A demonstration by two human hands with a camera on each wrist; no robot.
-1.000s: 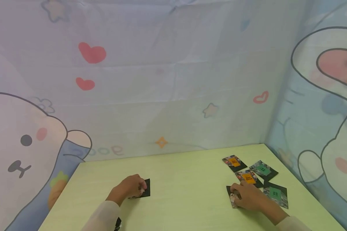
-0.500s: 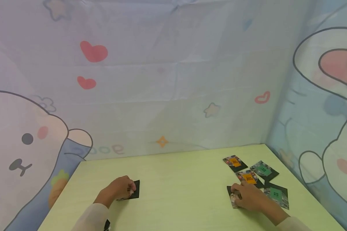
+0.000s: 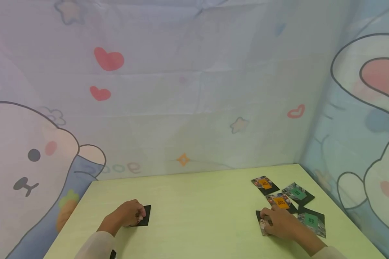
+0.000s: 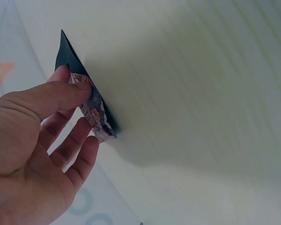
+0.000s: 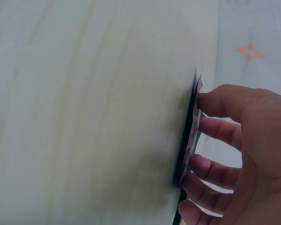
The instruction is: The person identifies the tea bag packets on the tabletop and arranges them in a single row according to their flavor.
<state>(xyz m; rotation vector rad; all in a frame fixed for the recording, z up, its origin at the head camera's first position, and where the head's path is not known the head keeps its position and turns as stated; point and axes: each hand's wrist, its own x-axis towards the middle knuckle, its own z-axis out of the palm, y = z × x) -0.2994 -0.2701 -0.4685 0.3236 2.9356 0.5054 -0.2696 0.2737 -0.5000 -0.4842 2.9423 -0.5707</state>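
Observation:
In the head view my left hand (image 3: 127, 215) is at the left of the table, pinching a flat black packet (image 3: 146, 216) with a printed patterned band. The left wrist view shows the thumb on the packet's printed face (image 4: 97, 110) and the packet tilted, one black corner pointing up. My right hand (image 3: 280, 225) is at the right, its bent fingers and thumb gripping a similar black packet (image 3: 263, 228) at the table surface. From the right wrist, that packet (image 5: 189, 140) appears edge-on; the fingers cover part of it.
Beyond and beside the right hand lie two packets with orange labels, one farther back (image 3: 265, 184) and one nearer (image 3: 280, 202). Two green-labelled packets (image 3: 299, 193) lie towards the right edge of the pale table (image 3: 197, 216). Printed cloth walls (image 3: 188, 90) stand behind and beside it.
My left hand has moved left across the table with its packet. The right hand stays at its packet, and the labelled packets lie as before. The head view shifts slightly.

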